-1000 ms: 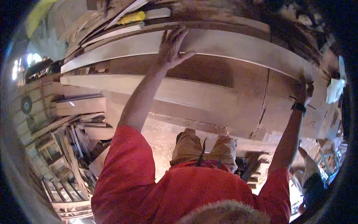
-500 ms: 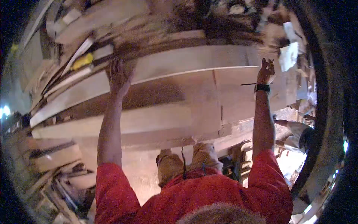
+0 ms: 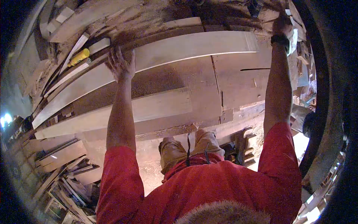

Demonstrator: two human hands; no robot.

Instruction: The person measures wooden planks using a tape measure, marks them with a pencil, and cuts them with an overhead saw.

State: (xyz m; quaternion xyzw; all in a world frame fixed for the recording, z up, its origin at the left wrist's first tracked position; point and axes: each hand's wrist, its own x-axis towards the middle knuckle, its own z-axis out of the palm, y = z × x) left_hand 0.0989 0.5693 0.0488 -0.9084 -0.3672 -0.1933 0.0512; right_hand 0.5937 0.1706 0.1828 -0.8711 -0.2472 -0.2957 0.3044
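A long pale wooden board (image 3: 194,46) lies across the worktable (image 3: 238,84), looking bowed through the wide lens. My left hand (image 3: 121,64) rests on this board left of its middle, fingers spread and holding nothing. My right hand (image 3: 282,25) reaches to the far right, beyond the board's right end, near some pale scraps. It is in shadow, and its fingers are too dark to read. A dark band circles the right wrist. Closer to my body lies a second, shorter pale board (image 3: 160,106).
A yellow bottle (image 3: 79,58) lies among wood strips at the far left. Sawdust and offcuts (image 3: 182,23) cover the far side. Scrap wood (image 3: 72,190) is piled at lower left. A thin dark line (image 3: 255,69) marks the tabletop at right.
My right hand has moved away from the board's right end, farther out and to the right. My left hand stays on the board, its fingers now more spread.
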